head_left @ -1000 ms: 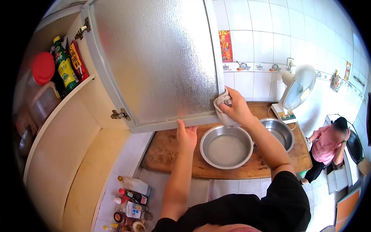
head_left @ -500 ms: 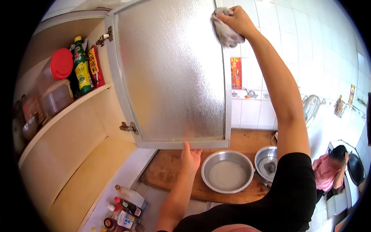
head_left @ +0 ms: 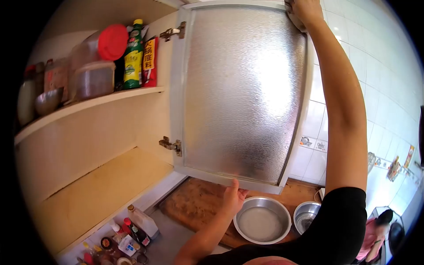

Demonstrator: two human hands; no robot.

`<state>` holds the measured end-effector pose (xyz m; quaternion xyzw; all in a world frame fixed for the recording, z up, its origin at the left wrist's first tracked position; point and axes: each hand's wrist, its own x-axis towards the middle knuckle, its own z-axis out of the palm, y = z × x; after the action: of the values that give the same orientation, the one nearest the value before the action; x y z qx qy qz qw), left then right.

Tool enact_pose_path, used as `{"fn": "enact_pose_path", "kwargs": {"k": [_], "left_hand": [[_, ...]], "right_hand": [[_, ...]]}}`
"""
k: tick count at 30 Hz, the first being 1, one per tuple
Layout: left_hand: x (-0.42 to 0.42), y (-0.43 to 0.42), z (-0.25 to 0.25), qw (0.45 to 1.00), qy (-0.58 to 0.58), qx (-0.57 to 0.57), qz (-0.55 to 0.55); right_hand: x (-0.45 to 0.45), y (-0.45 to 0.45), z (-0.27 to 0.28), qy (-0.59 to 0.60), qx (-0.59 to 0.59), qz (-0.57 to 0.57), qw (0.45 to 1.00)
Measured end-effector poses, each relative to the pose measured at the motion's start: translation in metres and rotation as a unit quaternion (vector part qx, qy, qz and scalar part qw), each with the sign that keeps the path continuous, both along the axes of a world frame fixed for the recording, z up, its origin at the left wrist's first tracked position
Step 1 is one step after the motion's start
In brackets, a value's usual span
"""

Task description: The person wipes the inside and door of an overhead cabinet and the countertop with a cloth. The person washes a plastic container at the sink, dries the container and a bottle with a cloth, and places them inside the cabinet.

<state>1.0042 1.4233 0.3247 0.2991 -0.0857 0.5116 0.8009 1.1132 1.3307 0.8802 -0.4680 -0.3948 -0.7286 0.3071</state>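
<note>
The door (head_left: 234, 101) stands open on its two hinges, and the work on it looks to be under way, not finished: the cloth (head_left: 297, 20) lies against the frame at the door's top free corner. The right hand (head_left: 308, 11) grips the cloth, its fingers bunched around it, though the top of the hand is cut off by the edge of the view. The left hand (head_left: 235, 196) pinches the door near the middle of its bottom edge, thumb on the face and fingers curled under, and seems to steady it.

How much of the frame is done cannot be told. No cloth touches the hinge side or the bottom edge, but nothing shows whether these are clean. A darker line runs along the bottom edge of the glass; dirt or seal, I cannot tell. Glare hides part of the pane.

On the shelf (head_left: 95, 100), a green bottle (head_left: 133, 59) and a red packet (head_left: 150, 62) stand at the right end, beside a red-lidded jar (head_left: 112, 42). Below the door, two basins (head_left: 239, 227) sit towards the right edge of the wooden counter (head_left: 190, 203).
</note>
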Motion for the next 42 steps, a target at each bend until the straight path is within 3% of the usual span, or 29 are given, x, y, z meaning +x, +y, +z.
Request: {"fn": "enact_pose_path", "kwargs": {"k": [3,7,12,16,21,28,35,42], "left_hand": [[0.001,-0.001,0.000,1.000,-0.007,0.001,-0.003],[0.000,-0.001,0.000,1.000,-0.005,-0.013,-0.010],[-0.014,-0.011,0.010,0.999,0.000,0.002,-0.039],[-0.021,-0.008,0.015,0.998,-0.005,0.031,-0.046],[-0.019,-0.011,0.017,1.000,0.005,0.020,-0.021],[-0.006,0.000,-0.002,0.999,-0.001,0.000,-0.049],[-0.006,-0.003,-0.004,0.998,-0.003,-0.022,-0.054],[-0.010,-0.005,0.001,0.998,0.008,-0.008,-0.055]], "right_hand": [[-0.035,0.024,-0.006,0.103,-0.040,-0.007,0.994],[-0.099,0.076,-0.005,0.005,-0.029,-0.059,0.998],[-0.179,0.167,0.015,-0.038,-0.043,0.102,0.993],[-0.205,0.170,0.006,-0.022,-0.077,0.305,0.949],[-0.200,0.151,-0.019,-0.069,-0.176,0.214,0.958],[-0.218,0.161,-0.008,-0.064,-0.176,0.146,0.971],[-0.196,0.163,0.020,-0.008,-0.076,0.183,0.980],[-0.201,0.157,0.008,-0.058,-0.167,0.080,0.981]]}}
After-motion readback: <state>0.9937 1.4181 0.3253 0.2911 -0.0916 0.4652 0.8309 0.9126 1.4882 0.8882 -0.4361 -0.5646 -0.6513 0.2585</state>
